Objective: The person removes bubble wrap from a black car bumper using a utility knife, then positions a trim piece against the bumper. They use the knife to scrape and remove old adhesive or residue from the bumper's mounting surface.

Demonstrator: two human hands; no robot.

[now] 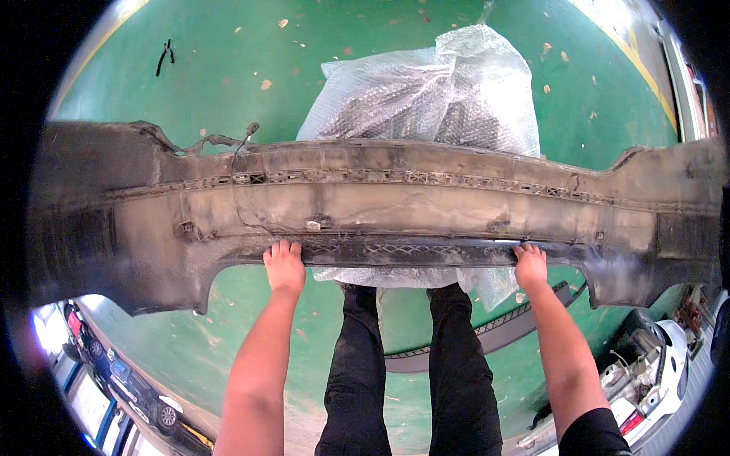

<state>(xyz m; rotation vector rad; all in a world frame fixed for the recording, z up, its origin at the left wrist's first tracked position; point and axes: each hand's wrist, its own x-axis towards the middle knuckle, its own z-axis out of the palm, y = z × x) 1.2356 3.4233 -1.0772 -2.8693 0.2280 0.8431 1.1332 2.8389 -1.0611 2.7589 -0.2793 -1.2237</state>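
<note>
A long, dusty grey car bumper stretches across the whole view, its inner side facing me. My left hand grips its lower edge left of centre, fingers curled over the lip. My right hand grips the same edge further right. The bumper is held off the green floor, above my legs in black trousers. A loose wire and clip stick up from its upper edge on the left.
A large bundle in bubble wrap lies on the green floor behind the bumper. A dark curved trim strip lies by my feet. A white car front stands at lower right. Dark cars stand at lower left.
</note>
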